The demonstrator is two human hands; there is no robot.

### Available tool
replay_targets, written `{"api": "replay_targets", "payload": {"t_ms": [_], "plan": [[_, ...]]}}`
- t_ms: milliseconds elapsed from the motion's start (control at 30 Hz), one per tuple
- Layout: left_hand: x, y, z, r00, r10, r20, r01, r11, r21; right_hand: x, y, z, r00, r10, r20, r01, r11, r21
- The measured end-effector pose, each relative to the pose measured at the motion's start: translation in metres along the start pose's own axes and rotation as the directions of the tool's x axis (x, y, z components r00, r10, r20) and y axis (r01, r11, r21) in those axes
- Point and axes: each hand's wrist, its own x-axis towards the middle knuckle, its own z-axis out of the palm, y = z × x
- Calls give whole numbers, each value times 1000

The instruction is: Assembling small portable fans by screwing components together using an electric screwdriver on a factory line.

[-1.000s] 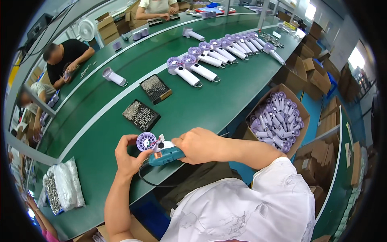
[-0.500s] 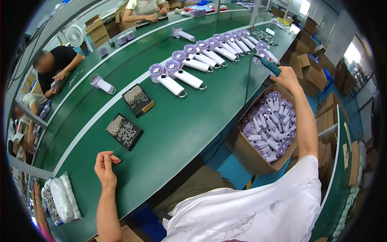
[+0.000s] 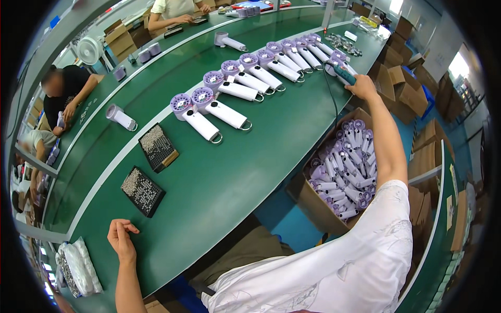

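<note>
My right hand (image 3: 364, 87) is wrapped round a teal electric screwdriver (image 3: 344, 74) with a black cord. It is held at the far right end of a row of handheld fans, over or against the last fan (image 3: 339, 56); its tip is hard to make out. The fans, such as the nearest one (image 3: 201, 125), have lilac round heads, white handles and wire loops. My left hand (image 3: 122, 240) hovers at or rests on the green table, fingers loosely curled, with nothing visible in it. Beyond it stands a black screw tray (image 3: 148, 198) of small metal screws, and a second screw tray (image 3: 162, 156).
A cardboard box (image 3: 308, 201) full of lilac-white fans stands below the table's right edge. Plastic bags of metal parts (image 3: 78, 266) lie at the near left. Single fans (image 3: 121, 117) lie on the belt (image 3: 172, 78). Loose metal pieces (image 3: 342, 44) lie far right. Co-workers sit opposite.
The view has shifted, so the fans and trays sit further left in it. My right hand has brought the screwdriver lower along the last fan. My left hand stays curled near the trays.
</note>
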Motion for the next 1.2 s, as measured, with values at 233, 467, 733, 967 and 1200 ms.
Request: {"api": "replay_targets", "payload": {"t_ms": [233,467,733,967,1200], "plan": [[1,-3,0,999,18,26,-17,1000,-26,9,24,18,942,-157,-296,162,987,-9],[-1,-3,1,1000,-1,25,2,1000,-25,19,17,-4,993,104,62,-119,938,326],[-6,-1,-7,999,-32,-8,33,998,56,56,13,24,999,12,-51,-8,998,59],[75,39,28,968,-172,-183,219,934,282,47,47,17,924,-165,-345,188,981,36],[298,10,83,887,-436,-153,453,757,471,-104,-52,-35,724,-238,-648,520,805,285]]}}
